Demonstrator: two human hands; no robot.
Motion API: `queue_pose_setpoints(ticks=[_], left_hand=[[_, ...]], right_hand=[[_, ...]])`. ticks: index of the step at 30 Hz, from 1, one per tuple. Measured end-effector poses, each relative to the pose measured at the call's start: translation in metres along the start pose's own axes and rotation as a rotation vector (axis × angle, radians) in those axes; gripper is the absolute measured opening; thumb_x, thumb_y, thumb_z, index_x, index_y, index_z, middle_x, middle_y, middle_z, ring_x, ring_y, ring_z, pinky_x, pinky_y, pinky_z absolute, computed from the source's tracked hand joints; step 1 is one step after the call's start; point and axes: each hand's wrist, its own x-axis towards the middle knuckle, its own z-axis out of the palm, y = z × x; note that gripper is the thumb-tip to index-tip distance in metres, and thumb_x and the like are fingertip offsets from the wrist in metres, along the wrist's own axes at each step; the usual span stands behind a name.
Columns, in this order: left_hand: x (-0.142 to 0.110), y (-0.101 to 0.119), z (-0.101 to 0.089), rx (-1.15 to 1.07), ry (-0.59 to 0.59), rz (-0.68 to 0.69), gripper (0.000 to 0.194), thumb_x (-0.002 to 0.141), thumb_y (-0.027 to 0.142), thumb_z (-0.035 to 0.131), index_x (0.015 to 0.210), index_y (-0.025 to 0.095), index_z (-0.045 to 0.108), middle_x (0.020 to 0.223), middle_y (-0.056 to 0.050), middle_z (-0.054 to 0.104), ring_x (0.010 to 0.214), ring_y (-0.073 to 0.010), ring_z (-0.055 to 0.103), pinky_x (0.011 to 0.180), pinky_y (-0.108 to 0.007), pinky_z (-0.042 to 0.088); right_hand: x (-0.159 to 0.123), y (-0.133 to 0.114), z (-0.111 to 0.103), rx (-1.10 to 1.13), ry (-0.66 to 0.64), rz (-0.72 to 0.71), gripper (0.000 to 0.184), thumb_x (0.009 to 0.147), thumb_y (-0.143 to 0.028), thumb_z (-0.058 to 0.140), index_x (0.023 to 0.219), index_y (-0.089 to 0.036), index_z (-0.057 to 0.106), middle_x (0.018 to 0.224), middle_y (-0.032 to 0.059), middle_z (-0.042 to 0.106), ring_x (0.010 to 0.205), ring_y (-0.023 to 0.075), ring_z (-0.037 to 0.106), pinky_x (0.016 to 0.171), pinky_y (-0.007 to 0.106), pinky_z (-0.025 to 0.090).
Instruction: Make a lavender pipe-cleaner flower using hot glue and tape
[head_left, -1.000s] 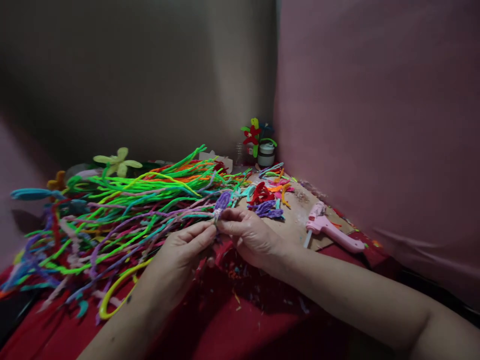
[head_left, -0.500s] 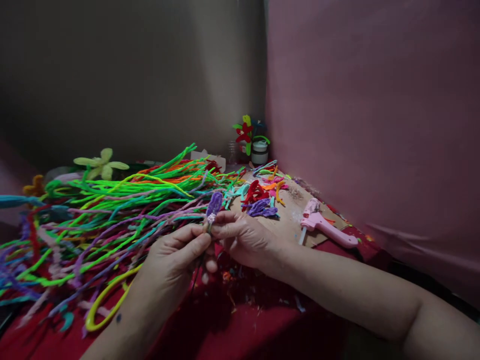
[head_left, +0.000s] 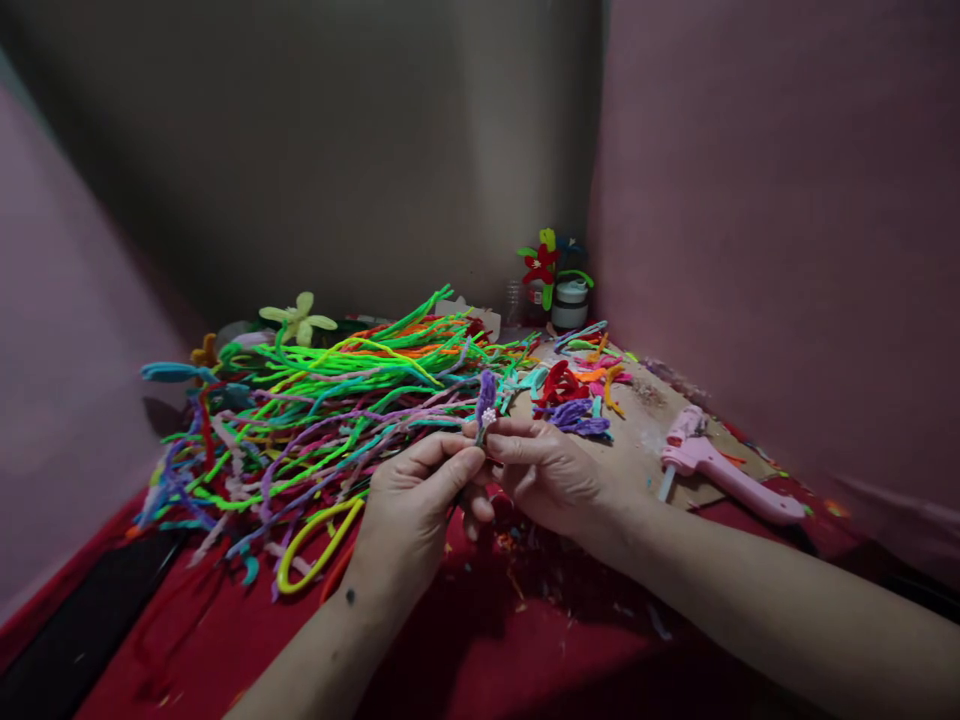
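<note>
Between my two hands stands a purple pipe-cleaner petal (head_left: 487, 392) with a small cluster of whitish-pink flower stamens (head_left: 489, 416) at its base. My left hand (head_left: 424, 490) pinches the lower end, thumb against fingers, where a dark thin stem partly shows. Fingertips of my right hand (head_left: 544, 465) close on the base from the other side, right at the stamens. Behind them lies a small pile of looped purple petals (head_left: 577, 418), with red petals (head_left: 559, 388) beside it on a cardboard sheet (head_left: 637, 440).
Many coloured pipe cleaners (head_left: 345, 370) spread across the left and back. A pink hot glue gun (head_left: 731, 475) lies at the right on the cardboard. Finished flowers (head_left: 541, 262) and a lidded jar (head_left: 571, 303) stand at the back corner. A dark flat object (head_left: 97, 620) lies front left.
The view has swung left, so everything appears farther right. The petal has turned from its broad face to a narrower side view, both hands still holding its base.
</note>
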Motion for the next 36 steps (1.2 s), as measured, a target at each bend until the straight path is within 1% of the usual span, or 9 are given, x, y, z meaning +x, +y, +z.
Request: queue_pose_setpoints(ticks=[7, 13, 19, 22, 25, 29, 32, 34, 36], left_hand=[[0.001, 0.001, 0.002, 0.054, 0.037, 0.017, 0.011, 0.073, 0.021, 0.065, 0.067, 0.013, 0.061, 0.051, 0.001, 0.057, 0.04, -0.0092, 0.052, 0.034, -0.018, 0.04], [0.002, 0.0, 0.001, 0.03, 0.054, -0.014, 0.012, 0.071, 0.021, 0.066, 0.065, 0.013, 0.06, 0.053, 0.001, 0.058, 0.041, -0.0098, 0.052, 0.034, -0.018, 0.041], [0.002, -0.002, -0.001, 0.011, 0.035, -0.024, 0.012, 0.072, 0.021, 0.066, 0.065, 0.013, 0.06, 0.053, 0.0, 0.06, 0.041, -0.0101, 0.053, 0.034, -0.018, 0.041], [0.002, -0.002, -0.001, 0.004, 0.028, -0.019, 0.013, 0.072, 0.021, 0.066, 0.064, 0.013, 0.059, 0.054, 0.0, 0.059, 0.042, -0.0103, 0.054, 0.034, -0.018, 0.041], [0.003, 0.0, -0.002, -0.031, 0.034, -0.015, 0.013, 0.07, 0.02, 0.068, 0.064, 0.012, 0.06, 0.055, 0.0, 0.059, 0.04, -0.0099, 0.053, 0.032, -0.017, 0.04], [0.006, 0.008, -0.007, -0.111, 0.074, 0.012, 0.012, 0.067, 0.021, 0.071, 0.067, 0.012, 0.063, 0.057, 0.0, 0.061, 0.039, -0.0075, 0.05, 0.033, -0.016, 0.04], [0.01, 0.013, -0.011, -0.157, 0.123, 0.032, 0.014, 0.066, 0.022, 0.073, 0.067, 0.012, 0.063, 0.057, 0.001, 0.059, 0.04, -0.006, 0.049, 0.035, -0.015, 0.04], [0.012, 0.015, -0.014, -0.178, 0.16, 0.026, 0.015, 0.064, 0.022, 0.074, 0.067, 0.012, 0.063, 0.058, 0.001, 0.059, 0.042, -0.0051, 0.05, 0.037, -0.013, 0.04], [0.013, 0.016, -0.015, -0.2, 0.19, 0.013, 0.017, 0.063, 0.021, 0.075, 0.067, 0.012, 0.062, 0.06, 0.001, 0.059, 0.044, -0.0046, 0.05, 0.039, -0.012, 0.041]], right_hand=[[-0.003, 0.0, 0.005, -0.091, 0.13, -0.111, 0.01, 0.057, -0.016, 0.076, 0.062, -0.015, 0.068, 0.062, -0.002, 0.062, 0.061, 0.0093, 0.053, 0.062, 0.024, 0.041], [-0.005, 0.002, 0.005, -0.265, 0.08, -0.223, 0.006, 0.069, -0.022, 0.071, 0.067, -0.017, 0.071, 0.065, -0.0012, 0.06, 0.067, 0.0107, 0.052, 0.069, 0.027, 0.04], [-0.003, 0.003, 0.002, -0.339, 0.118, -0.274, 0.004, 0.068, -0.023, 0.073, 0.068, -0.019, 0.073, 0.075, 0.0015, 0.062, 0.079, 0.0139, 0.053, 0.077, 0.031, 0.039], [-0.003, 0.003, 0.002, -0.341, 0.124, -0.28, 0.005, 0.067, -0.025, 0.073, 0.069, -0.02, 0.073, 0.076, 0.0017, 0.063, 0.079, 0.0142, 0.053, 0.079, 0.031, 0.04], [-0.004, 0.003, 0.003, -0.323, 0.046, -0.23, 0.01, 0.07, -0.027, 0.07, 0.075, -0.019, 0.074, 0.073, 0.0014, 0.063, 0.068, 0.0127, 0.054, 0.073, 0.032, 0.042], [-0.003, 0.002, 0.006, -0.229, 0.039, -0.139, 0.03, 0.063, -0.018, 0.072, 0.093, -0.02, 0.072, 0.078, 0.0001, 0.067, 0.067, 0.0108, 0.056, 0.071, 0.029, 0.043], [-0.001, -0.009, 0.003, -0.298, 0.14, -0.118, 0.03, 0.056, -0.013, 0.073, 0.085, -0.018, 0.072, 0.077, 0.0, 0.067, 0.063, 0.0089, 0.054, 0.065, 0.025, 0.042], [-0.001, -0.027, -0.003, -0.401, 0.218, -0.166, 0.02, 0.057, -0.015, 0.072, 0.076, -0.016, 0.071, 0.07, -0.0002, 0.065, 0.056, 0.0075, 0.051, 0.059, 0.024, 0.04], [-0.003, -0.05, -0.01, -0.562, 0.256, -0.229, 0.016, 0.061, -0.018, 0.069, 0.077, -0.016, 0.07, 0.064, -0.0007, 0.063, 0.053, 0.0087, 0.05, 0.057, 0.025, 0.04]])
